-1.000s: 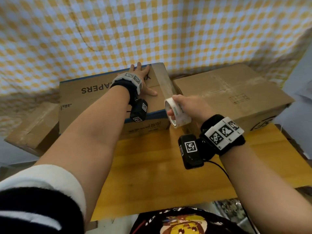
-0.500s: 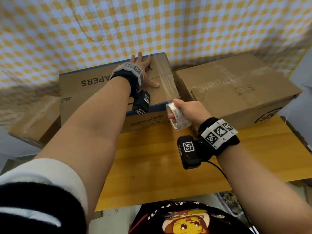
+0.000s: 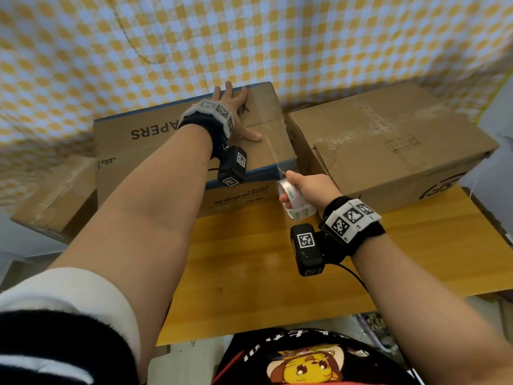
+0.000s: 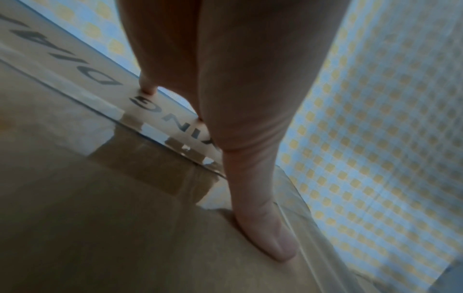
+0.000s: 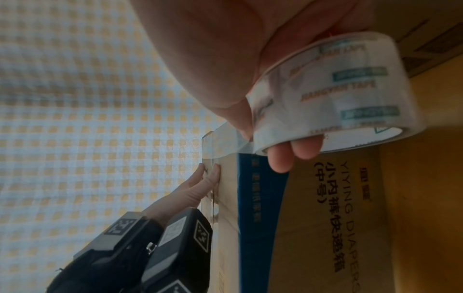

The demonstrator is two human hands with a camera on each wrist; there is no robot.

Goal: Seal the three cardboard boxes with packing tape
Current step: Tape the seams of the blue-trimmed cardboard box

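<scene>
A printed diaper box (image 3: 155, 140) (image 5: 325, 218) with a blue edge stands at the middle of the wooden table (image 3: 249, 259). My left hand (image 3: 236, 112) (image 4: 250, 138) lies flat on its top near the far right end, fingers spread, thumb beside a clear tape strip (image 3: 274, 151) (image 4: 308, 237). That strip runs across the top toward me to a roll of clear packing tape (image 3: 295, 201) (image 5: 338, 95). My right hand (image 3: 308, 187) (image 5: 250, 69) grips the roll just below the box's near top edge. A plain cardboard box (image 3: 388, 151) sits to the right, a third box (image 3: 52, 201) at the left.
A yellow and white checked cloth (image 3: 249, 37) hangs close behind the boxes. The third box overhangs the table's left end. Bare wood lies in front of the boxes, up to the table's near edge (image 3: 277, 332).
My right hand has drawn the roll down and toward me, from level with the box top to below its near edge, lengthening the strip. The left hand has stayed pressed on the box.
</scene>
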